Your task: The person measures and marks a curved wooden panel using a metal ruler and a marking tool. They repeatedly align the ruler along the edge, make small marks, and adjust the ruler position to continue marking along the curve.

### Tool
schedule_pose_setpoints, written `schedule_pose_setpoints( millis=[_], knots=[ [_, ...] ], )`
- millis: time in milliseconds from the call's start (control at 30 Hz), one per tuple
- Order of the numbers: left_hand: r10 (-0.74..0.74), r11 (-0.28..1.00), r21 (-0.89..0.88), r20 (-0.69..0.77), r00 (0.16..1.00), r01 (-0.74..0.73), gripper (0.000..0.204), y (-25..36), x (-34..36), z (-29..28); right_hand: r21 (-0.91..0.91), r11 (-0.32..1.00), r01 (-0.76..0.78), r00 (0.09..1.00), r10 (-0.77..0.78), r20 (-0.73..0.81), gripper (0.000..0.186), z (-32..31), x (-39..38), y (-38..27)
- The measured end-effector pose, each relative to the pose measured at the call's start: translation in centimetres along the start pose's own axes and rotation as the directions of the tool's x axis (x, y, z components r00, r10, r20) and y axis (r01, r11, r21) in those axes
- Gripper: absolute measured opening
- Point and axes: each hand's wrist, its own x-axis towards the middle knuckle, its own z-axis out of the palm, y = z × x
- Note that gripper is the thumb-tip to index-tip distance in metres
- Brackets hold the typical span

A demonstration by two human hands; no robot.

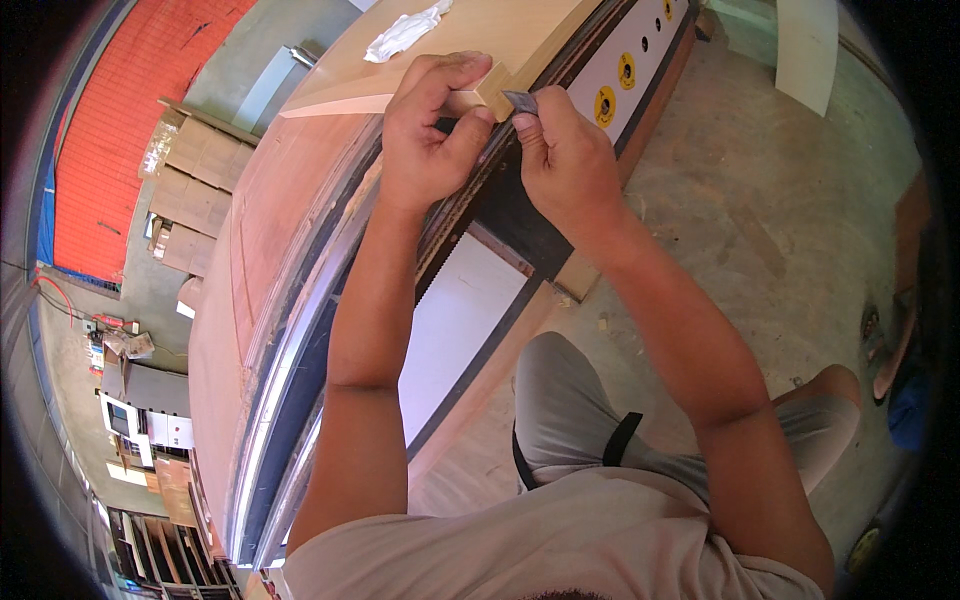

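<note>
My left hand [435, 135] is closed round a pale wooden block [487, 92], thumb below and fingers over the top, at the near edge of a light wooden board [350, 90]. In my right hand [570, 150] is a small dark grey flat piece [520, 102] with a pointed corner, pinched between thumb and fingers. Its tip is close against the block's right end; contact is hard to make out. Whether the piece is a blade or folded sandpaper cannot be told. Crumpled white paper [405, 32] lies on the board, beyond my left hand.
The board rests on a long machine table with metal rails [290, 390]. A white panel with yellow round labels [626, 70] faces the concrete floor [720, 200] at right. Cardboard boxes [190, 195] stand far left. Another person's foot [885, 370] shows at the right rim.
</note>
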Motion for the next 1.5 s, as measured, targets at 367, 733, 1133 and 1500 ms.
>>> schedule_pose_setpoints(
  millis=[367, 733, 1133, 1500],
  knots=[
    [0.069, 0.997, 0.025, -0.023, 0.997, -0.068, 0.041, -0.4, 0.1, -0.1, 0.036, 0.996, -0.084, 0.996, 0.084, 0.0, 0.027, 0.7, -0.6, -0.3],
    [-0.019, 1.0, -0.024, -0.05, 0.999, 0.018, 0.045, 0.0, -0.2, 0.8, -0.038, 0.995, -0.091, 0.996, 0.091, 0.0, 0.027, 1.7, -0.9, -1.3],
    [0.026, 0.999, -0.022, 0.02, 0.999, -0.025, 0.043, -0.4, 0.2, -0.7, -0.044, 0.994, -0.103, 0.991, 0.106, 0.079, 0.032, 0.9, -1.6, -1.5],
    [-0.069, 0.997, -0.032, 0.004, 0.998, 0.069, 0.049, -0.5, -0.2, -0.2, -0.079, 0.991, -0.111, 0.989, 0.118, 0.092, 0.029, 1.8, -1.3, -1.1]
  ],
)
